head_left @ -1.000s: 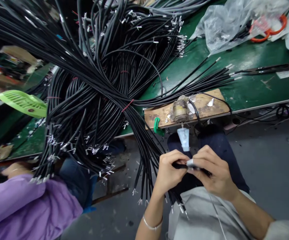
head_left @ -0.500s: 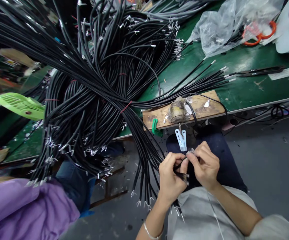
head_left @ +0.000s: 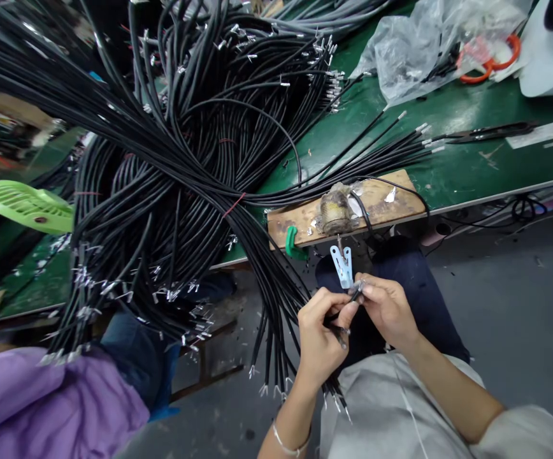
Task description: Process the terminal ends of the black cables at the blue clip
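My left hand (head_left: 322,331) is closed on a black cable (head_left: 341,336) in front of my lap. My right hand (head_left: 387,308) pinches the same cable's stripped end (head_left: 357,292) just below a small pale-blue clip (head_left: 342,266). That clip hangs from a lumpy metal fixture (head_left: 334,211) on a wooden board (head_left: 401,203) at the edge of the green bench. A thick bundle of black cables (head_left: 181,172) with metal-tipped ends fans across the bench and hangs down beside my left hand.
A person in a purple sleeve (head_left: 51,401) sits at lower left. A green plastic fan (head_left: 23,205) lies at the left. A clear plastic bag (head_left: 415,51), orange-handled scissors (head_left: 487,64) and black snips (head_left: 491,132) lie on the green bench (head_left: 472,166). Grey floor shows at the right.
Both hands have risen from my lap toward the pale-blue clip, carrying the cable's end up to it. The hands have drawn closer together.
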Tool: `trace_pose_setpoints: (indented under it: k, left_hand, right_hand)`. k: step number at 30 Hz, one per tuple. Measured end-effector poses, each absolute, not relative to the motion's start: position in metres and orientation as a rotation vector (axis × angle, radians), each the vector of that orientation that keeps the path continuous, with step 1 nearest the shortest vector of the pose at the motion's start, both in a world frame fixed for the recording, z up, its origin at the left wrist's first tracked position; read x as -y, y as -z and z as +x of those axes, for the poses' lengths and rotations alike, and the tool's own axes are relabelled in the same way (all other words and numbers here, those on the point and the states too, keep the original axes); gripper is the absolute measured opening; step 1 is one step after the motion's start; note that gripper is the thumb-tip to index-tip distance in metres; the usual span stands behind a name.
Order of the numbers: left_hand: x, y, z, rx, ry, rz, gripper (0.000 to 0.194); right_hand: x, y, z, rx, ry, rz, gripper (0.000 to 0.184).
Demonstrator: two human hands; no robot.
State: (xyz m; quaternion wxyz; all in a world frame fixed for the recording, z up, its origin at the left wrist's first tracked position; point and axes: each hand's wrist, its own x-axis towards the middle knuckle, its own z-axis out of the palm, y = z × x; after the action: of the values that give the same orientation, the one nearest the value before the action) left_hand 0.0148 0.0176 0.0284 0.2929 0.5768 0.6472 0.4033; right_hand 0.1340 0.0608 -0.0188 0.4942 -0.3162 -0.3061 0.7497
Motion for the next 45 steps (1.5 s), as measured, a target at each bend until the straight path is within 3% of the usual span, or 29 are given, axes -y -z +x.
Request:
trace_pose_setpoints:
  k: [2, 5, 9, 12, 16, 21, 26, 33, 35, 40, 45]
  left_hand:
    - [-0.019, -0.028, 0.013, -1.725, -1.073, 1.543, 0.013]
    - [-0.019, -0.027, 0.012, -1.685, -1.038, 1.582, 0.014]
    - [-0.016, -0.022, 0.013, -1.615, -0.964, 1.667, 0.012]
    - [-0.015, -0.021, 0.014, -1.650, -0.943, 1.658, 0.013]
    - [-0.015, -0.024, 0.014, -1.684, -0.920, 1.626, 0.019]
    - [-0.014, -0.027, 0.009, -1.616, -0.942, 1.555, 0.030]
    - [-0.013, -0.021, 0.008, -1.587, -1.073, 1.506, 0.028]
    - [-0.013, -0.022, 0.014, -1.758, -1.092, 1.393, 0.026]
    - [-0.015, -0.023, 0.010, -1.728, -1.084, 1.361, 0.024]
    - [-0.022, -0.024, -0.004, -1.425, -1.067, 1.407, 0.021]
    - [-0.027, -0.024, -0.005, -1.345, -1.153, 1.458, 0.012]
  right_hand:
    - [-0.063, 0.017, 0.138, 0.829, -1.759, -0.821, 0.006]
    - [-0.065, 0.010, 0.142, 0.920, -1.714, -0.886, 0.028]
    - [-0.069, 0.004, 0.141, 0.959, -1.634, -1.017, 0.016]
    - [-0.075, 0.007, 0.144, 0.978, -1.630, -1.039, 0.018]
    - [-0.080, 0.012, 0.156, 1.123, -1.710, -0.862, 0.023]
    - [-0.076, 0.019, 0.155, 1.107, -1.888, -0.690, 0.011]
    - [-0.061, 0.017, 0.130, 0.725, -1.905, -0.800, 0.025]
    - [-0.053, 0.020, 0.121, 1.169, -0.999, -1.014, 0.007]
    - [-0.059, 0.020, 0.124, 1.125, -1.218, -0.930, 0.009]
    - [-0.073, 0.012, 0.135, 0.603, -2.217, -0.596, 0.029]
    - [-0.087, 0.012, 0.152, 0.637, -2.593, -0.503, 0.026]
